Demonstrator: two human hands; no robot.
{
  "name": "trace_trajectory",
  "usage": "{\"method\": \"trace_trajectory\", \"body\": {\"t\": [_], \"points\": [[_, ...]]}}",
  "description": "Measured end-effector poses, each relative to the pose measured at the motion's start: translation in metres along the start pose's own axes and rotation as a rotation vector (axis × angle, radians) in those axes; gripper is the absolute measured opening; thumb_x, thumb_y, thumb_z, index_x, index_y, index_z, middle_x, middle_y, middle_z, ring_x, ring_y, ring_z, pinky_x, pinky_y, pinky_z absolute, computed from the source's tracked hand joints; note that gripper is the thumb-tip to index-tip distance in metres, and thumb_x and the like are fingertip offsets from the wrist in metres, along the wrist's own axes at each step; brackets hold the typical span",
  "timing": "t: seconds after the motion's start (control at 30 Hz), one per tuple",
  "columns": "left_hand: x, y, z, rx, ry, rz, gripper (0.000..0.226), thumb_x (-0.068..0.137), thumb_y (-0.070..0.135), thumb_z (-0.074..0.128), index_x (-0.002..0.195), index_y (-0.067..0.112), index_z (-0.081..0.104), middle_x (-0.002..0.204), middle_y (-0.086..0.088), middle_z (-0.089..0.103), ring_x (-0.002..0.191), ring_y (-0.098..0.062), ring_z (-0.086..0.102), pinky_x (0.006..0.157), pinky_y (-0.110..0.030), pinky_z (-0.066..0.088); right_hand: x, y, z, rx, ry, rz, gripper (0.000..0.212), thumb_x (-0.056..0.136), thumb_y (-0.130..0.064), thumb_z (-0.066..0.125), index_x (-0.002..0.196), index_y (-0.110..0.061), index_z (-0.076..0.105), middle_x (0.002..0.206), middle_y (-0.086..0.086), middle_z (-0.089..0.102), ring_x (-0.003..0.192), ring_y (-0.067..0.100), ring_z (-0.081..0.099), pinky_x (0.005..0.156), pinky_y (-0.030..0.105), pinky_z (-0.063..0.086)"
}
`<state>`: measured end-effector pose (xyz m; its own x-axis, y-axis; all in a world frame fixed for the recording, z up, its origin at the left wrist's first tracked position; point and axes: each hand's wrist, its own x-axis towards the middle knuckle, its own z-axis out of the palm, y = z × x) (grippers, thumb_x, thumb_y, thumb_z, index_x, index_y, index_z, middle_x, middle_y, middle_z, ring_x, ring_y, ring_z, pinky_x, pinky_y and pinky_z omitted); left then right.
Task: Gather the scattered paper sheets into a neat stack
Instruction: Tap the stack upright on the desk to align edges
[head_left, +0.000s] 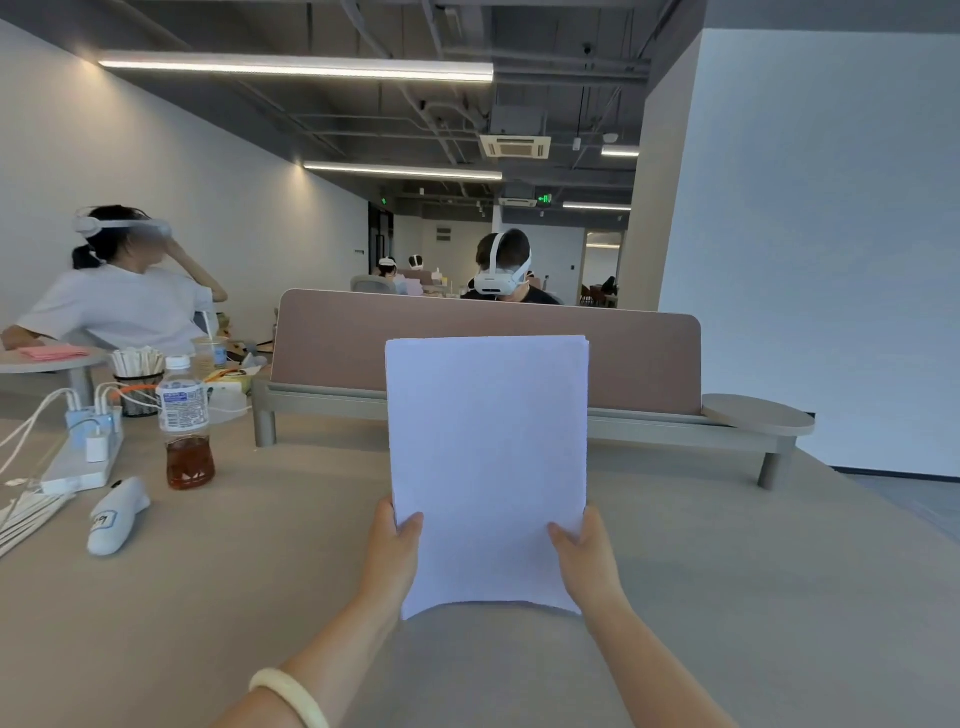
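At the centre of the frame, the paper stack (488, 467) is standing upright above the table (727, 571). The left hand (390, 551) and right hand (587, 556) are gripping its 2 lower side edges, thumbs closed over the front. A bottle (186, 421) is standing at the left.

paper sheets (488, 467) plain white | table (727, 571) beige | divider (332, 343) dusty pink | bangle (291, 693) cream
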<state>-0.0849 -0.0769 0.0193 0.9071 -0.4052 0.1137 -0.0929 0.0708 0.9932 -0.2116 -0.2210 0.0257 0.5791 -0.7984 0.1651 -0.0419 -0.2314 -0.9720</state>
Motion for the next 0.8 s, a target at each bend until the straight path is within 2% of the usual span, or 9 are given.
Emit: {"method": "trace_trajectory", "body": {"t": [0.07,0.13,0.23,0.3,0.37,0.47,0.57,0.67,0.8], "points": [[0.002,0.004,-0.004,0.01,-0.025,-0.011,0.014,0.093,0.009,0.05,0.09,0.022,0.052,0.097,-0.005,0.061,0.098,-0.029,0.06,0.072,-0.029,0.046,0.011,-0.017,-0.013,-0.119,-0.04,-0.031,0.014,0.094,-0.006,0.047,0.107,-0.01,0.048,0.103,0.006,0.058,0.09,0.023,0.054,0.075,0.029,0.04],[0.008,0.009,-0.011,-0.003,-0.02,-0.031,0.016,0.09,0.006,0.058,0.101,0.017,0.054,0.109,-0.01,0.061,0.107,-0.031,0.058,0.073,-0.026,0.045,0.024,-0.043,-0.029,-0.294,-0.109,-0.098,0.02,0.093,-0.006,0.047,0.113,-0.007,0.048,0.104,0.005,0.057,0.092,0.022,0.053,0.075,0.029,0.039],[0.029,0.022,-0.03,0.051,0.123,-0.01,0.096,0.074,0.022,0.079,0.149,0.015,0.019,0.15,-0.01,0.032,0.137,-0.026,0.034,0.107,-0.038,0.037,0.041,-0.084,-0.046,-0.562,-0.204,-0.222,0.015,0.091,-0.005,0.048,0.105,-0.011,0.048,0.098,0.002,0.055,0.093,0.024,0.052,0.069,0.029,0.039],[0.039,0.038,-0.042,0.178,0.222,0.095,0.114,0.069,0.027,0.083,0.152,0.021,0.006,0.158,-0.006,0.015,0.146,-0.024,0.017,0.116,-0.046,0.024,0.047,-0.103,-0.048,-0.752,-0.265,-0.3,0.017,0.09,-0.006,0.049,0.107,-0.008,0.048,0.105,0.005,0.057,0.098,0.027,0.053,0.071,0.03,0.038],[0.048,0.047,-0.05,0.212,0.162,0.182,0.104,0.072,0.024,0.081,0.15,0.022,0.014,0.156,-0.005,0.022,0.141,-0.025,0.028,0.111,-0.048,0.031,0.049,-0.115,-0.044,-0.937,-0.333,-0.344,0.026,0.091,-0.007,0.049,0.117,-0.006,0.048,0.119,0.01,0.055,0.104,0.027,0.052,0.078,0.031,0.037],[0.052,0.045,-0.055,0.15,-0.145,0.149,0.073,0.061,0.032,0.085,0.124,0.018,0.05,0.127,-0.007,0.061,0.102,-0.019,0.066,0.081,-0.038,0.055,0.045,-0.121,-0.031,-1.134,-0.416,-0.395,0.031,0.091,-0.004,0.046,0.121,-0.008,0.048,0.126,0.009,0.053,0.112,0.027,0.051,0.084,0.033,0.039],[0.048,0.029,-0.059,0.098,-0.25,0.13,0.046,0.069,0.027,0.079,0.11,0.018,0.062,0.104,-0.001,0.074,0.091,-0.019,0.072,0.069,-0.028,0.057,0.042,-0.117,-0.023,-1.195,-0.452,-0.416,0.03,0.091,-0.002,0.044,0.118,-0.012,0.049,0.123,0.007,0.054,0.111,0.027,0.051,0.081,0.033,0.039],[0.039,0.023,-0.059,0.068,-0.224,0.171,0.03,0.077,0.023,0.075,0.104,0.021,0.063,0.093,0.007,0.075,0.087,-0.015,0.072,0.061,-0.018,0.053,0.045,-0.118,-0.03,-1.115,-0.422,-0.418,0.014,0.086,-0.012,0.058,0.095,-0.02,0.051,0.097,0.0,0.052,0.089,0.021,0.049,0.067,0.03,0.038],[0.037,0.022,-0.056,0.041,-0.205,0.169,0.045,0.069,0.033,0.069,0.11,0.019,0.061,0.102,-0.001,0.073,0.089,-0.019,0.072,0.068,-0.028,0.055,0.049,-0.121,-0.076,-0.66,-0.325,-0.236,0.021,0.077,-0.023,0.077,0.092,-0.015,0.065,0.079,-0.005,0.06,0.077,0.012,0.057,0.068,0.022,0.044]]}}
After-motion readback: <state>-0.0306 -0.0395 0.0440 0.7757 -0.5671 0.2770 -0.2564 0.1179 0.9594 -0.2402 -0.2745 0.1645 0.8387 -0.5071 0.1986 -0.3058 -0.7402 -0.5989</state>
